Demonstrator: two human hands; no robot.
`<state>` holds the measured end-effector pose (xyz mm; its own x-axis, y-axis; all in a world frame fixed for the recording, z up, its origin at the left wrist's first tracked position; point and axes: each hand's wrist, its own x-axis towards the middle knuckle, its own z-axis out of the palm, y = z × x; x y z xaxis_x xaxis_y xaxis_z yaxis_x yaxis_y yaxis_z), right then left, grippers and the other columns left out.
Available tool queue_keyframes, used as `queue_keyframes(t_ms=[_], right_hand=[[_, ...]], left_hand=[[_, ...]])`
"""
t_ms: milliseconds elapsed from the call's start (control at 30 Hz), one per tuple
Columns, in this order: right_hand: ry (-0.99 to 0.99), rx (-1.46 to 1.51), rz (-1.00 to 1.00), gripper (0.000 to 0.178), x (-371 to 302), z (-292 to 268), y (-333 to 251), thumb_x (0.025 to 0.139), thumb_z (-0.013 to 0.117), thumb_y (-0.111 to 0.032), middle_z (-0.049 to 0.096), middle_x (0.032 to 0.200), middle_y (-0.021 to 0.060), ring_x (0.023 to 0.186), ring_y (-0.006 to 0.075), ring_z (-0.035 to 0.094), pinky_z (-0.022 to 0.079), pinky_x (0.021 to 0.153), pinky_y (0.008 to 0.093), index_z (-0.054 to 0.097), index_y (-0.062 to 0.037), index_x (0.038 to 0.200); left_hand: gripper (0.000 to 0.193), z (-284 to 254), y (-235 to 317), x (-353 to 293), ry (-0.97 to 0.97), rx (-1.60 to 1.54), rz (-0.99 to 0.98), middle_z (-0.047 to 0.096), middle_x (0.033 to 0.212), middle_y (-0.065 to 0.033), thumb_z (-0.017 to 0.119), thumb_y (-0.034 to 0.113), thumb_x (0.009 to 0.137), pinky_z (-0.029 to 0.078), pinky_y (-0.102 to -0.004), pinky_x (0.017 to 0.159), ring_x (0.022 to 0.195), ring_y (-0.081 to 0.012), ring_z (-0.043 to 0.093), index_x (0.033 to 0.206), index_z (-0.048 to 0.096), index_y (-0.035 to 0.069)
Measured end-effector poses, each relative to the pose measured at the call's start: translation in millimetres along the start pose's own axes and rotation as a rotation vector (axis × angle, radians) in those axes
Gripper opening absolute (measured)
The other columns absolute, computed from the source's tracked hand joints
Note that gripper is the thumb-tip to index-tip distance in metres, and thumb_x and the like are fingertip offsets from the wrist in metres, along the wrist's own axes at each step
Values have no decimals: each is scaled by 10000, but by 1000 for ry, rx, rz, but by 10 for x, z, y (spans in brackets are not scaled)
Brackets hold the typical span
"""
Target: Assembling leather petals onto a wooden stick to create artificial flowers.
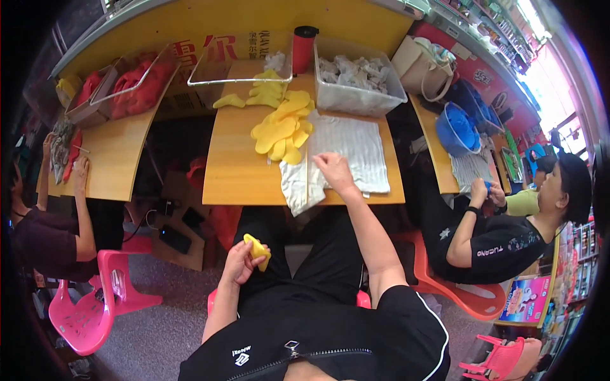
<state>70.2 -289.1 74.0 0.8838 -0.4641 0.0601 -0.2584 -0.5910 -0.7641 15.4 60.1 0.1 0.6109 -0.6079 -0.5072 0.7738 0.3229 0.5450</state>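
My left hand (pixel 240 264) is closed around a small yellow fabric piece (pixel 260 251), held over my lap. The right hand (pixel 335 170) is stretched out above the table, its fingers curled in at the edge of a white cloth (pixel 352 143); whether anything is pinched there is too small to make out. A thin pale stick (pixel 308 181) lies just left of it, across a crumpled white cloth (pixel 293 181) near the table's front edge. Beyond that is a loose pile of yellow fabric pieces (pixel 284 130), with more yellow pieces (pixel 265 92) behind.
A clear bin of whitish stuffing (pixel 359 76), a red tumbler (pixel 304 51) and a clear open container (pixel 222 82) line the table's back. People work at side tables: red material (pixel 136 89) at left, a blue-filled tub (pixel 459 130) at right. Pink (pixel 111 298) and orange (pixel 467 292) chairs flank me.
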Motion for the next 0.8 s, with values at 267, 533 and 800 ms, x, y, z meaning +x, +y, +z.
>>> queue_keyframes(t_ms=[267, 533, 800], right_hand=[[590, -164, -472, 94, 1237, -1166, -490, 835, 613, -78, 634, 907, 156, 833, 289, 618, 489, 710, 360, 670, -17, 877], [19, -494, 24, 1130, 2632, -1426, 347, 558, 795, -538, 146, 1446, 323, 1349, 410, 238, 251, 1097, 463, 196, -210, 1459], [-243, -687, 169, 1092, 2919, -1165, 208, 543, 822, -385, 26, 1502, 267, 1338, 438, 260, 308, 1062, 512, 220, -315, 1451]], left_hand=[[252, 91, 88, 13, 8, -14, -58, 628, 998, -200, 492, 209, 954, 591, -338, 718, 927, -311, 648, 1064, 529, -15], [260, 89, 105, 33, 23, -49, -137, 622, 995, -236, 500, 202, 950, 593, -385, 727, 933, -361, 641, 1055, 519, -34], [253, 78, 167, 75, 59, -74, -180, 628, 968, -247, 507, 187, 945, 595, -407, 721, 902, -373, 650, 1012, 537, -55]])
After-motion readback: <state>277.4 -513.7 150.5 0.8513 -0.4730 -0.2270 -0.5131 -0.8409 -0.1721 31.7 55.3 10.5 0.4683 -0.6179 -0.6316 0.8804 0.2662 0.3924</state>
